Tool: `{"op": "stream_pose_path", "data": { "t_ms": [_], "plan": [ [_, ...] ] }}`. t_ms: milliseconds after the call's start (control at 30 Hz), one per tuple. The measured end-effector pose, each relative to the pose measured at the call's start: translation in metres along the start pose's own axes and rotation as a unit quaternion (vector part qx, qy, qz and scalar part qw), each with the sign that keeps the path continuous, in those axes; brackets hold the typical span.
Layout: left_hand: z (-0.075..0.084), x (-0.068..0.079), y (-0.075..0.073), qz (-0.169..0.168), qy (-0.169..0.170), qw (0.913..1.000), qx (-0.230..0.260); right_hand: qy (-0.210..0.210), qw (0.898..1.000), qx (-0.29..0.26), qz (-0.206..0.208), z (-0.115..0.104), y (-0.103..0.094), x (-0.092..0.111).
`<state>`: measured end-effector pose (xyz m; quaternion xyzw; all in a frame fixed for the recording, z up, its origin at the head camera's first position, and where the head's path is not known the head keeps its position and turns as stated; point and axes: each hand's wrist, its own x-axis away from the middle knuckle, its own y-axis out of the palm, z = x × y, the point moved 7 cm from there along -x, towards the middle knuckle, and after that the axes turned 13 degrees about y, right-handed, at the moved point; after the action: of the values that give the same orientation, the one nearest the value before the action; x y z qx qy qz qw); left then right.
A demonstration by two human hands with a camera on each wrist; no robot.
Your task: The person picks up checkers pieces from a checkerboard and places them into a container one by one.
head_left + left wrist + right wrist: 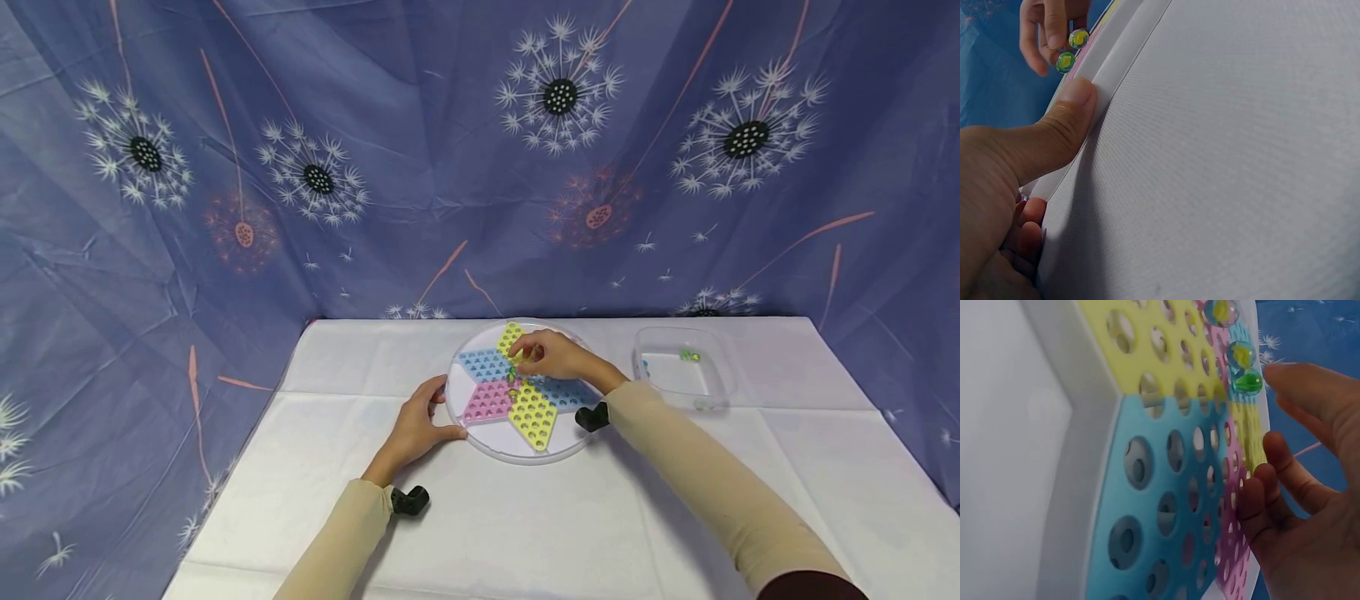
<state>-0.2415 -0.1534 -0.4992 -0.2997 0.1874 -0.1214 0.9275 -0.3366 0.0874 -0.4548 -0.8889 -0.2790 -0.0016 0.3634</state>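
A round white Chinese checkers board [491, 433] with a pink, blue and yellow star of holes lies on the table. My left hand [420, 425] grips its left rim, thumb on top and fingers curled at the side, as the left wrist view shows. Over the far part of the star is my right hand [551, 354], thumb and fingers apart, with nothing visible between them. Beside its fingertip in the right wrist view sits a green marble [1249, 382]. Near that marble are a blue-yellow marble [1241, 356] and another yellow-swirled marble [1221, 311].
Right of the board stands a clear plastic container [720, 396] with a few green and blue marbles [690, 356] inside. White cloth covers the table [540, 533]. Behind it hangs a blue dandelion-print curtain [435, 150].
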Motion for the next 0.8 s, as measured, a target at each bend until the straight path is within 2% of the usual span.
{"op": "stream_pose_path", "data": {
  "t_ms": [300, 600, 800],
  "plan": [
    [0.0030, 0.0011, -0.0001, 0.000, 0.006, 0.9999, 0.012, 0.003, 1.000, 0.016, -0.013, 0.0041, 0.0048, -0.0044],
    [0.0019, 0.0008, -0.0001, -0.002, -0.003, 0.9999, 0.011, -0.003, 0.999, 0.043, -0.008, 0.0036, 0.0076, -0.0083],
    [0.0049, -0.0011, -0.0017, 0.002, 0.008, 0.9999, 0.007, 0.001, 0.999, 0.047, 0.001, 0.0034, 0.0064, -0.0074]
  ]
}}
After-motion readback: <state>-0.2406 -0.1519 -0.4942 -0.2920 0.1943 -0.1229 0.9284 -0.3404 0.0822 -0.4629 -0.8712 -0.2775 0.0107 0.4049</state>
